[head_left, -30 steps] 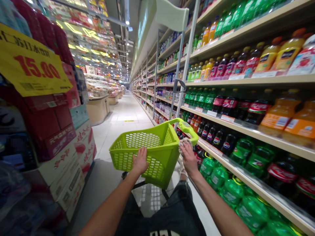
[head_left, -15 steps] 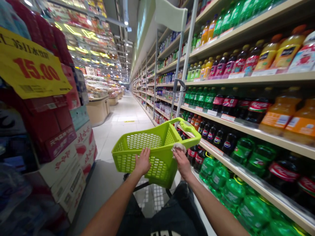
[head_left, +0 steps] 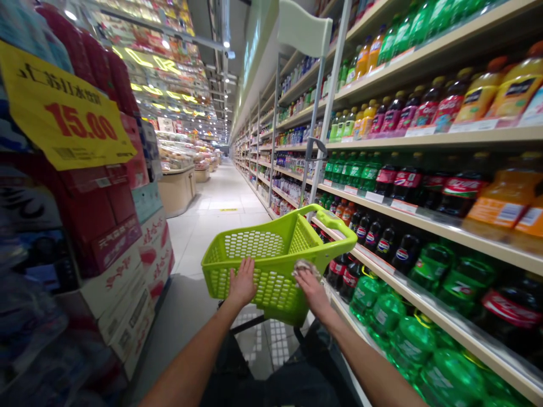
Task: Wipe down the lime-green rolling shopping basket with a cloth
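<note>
A lime-green plastic shopping cart (head_left: 278, 282) with perforated sides stands crosswise before me, its handle toward the shelves on the right. My left hand (head_left: 242, 284) rests on the near side of the basket just below the rim, fingers stretched out and holding nothing. Under the fingers of my right hand (head_left: 313, 289) is a crumpled pale cloth (head_left: 306, 265), pressed against the cart's solid side near the handle end. Part of the cloth is hidden by those fingers. Dark legs of the cart show beneath the basket, between my knees.
Shelves (head_left: 424, 212) of soda and juice bottles run along the right, close to the cart handle. Stacked drink cartons (head_left: 123, 294) stand at left under a yellow price sign (head_left: 80, 121). A tiled aisle (head_left: 220, 212) leads away past display counters (head_left: 176, 189).
My right hand has slid the cloth down and leftward over the cart's side, away from the rim. The left hand stays on the basket. The whole view has shifted slightly.
</note>
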Motion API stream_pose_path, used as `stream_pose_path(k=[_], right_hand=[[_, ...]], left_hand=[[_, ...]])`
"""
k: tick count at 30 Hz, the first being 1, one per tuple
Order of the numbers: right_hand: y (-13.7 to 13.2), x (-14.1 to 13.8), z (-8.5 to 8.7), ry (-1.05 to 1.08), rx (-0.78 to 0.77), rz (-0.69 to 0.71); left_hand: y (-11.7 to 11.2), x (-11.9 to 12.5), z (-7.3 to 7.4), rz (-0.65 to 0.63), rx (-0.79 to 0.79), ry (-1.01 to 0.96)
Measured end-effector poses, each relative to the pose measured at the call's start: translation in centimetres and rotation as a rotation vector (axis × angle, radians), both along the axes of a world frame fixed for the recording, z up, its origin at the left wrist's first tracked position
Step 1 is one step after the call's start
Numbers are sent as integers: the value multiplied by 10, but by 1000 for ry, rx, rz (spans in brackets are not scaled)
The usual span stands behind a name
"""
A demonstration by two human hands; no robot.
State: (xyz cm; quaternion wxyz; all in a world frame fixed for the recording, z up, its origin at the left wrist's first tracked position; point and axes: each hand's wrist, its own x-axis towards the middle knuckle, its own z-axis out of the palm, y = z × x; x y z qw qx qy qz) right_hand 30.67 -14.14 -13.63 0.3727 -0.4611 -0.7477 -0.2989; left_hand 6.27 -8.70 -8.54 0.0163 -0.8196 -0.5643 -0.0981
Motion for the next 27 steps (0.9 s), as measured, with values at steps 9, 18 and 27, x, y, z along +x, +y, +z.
stream_pose_path(k=[9, 18, 27], right_hand=[[24, -49, 17, 54, -33, 58], [20, -60, -34, -72, -190, 164], [42, -92, -36, -195, -161, 205]], left_hand=[[-6, -8, -2, 24, 15, 10], [3, -28, -2, 58, 15, -21], [6, -44, -8, 34, 22, -41]])
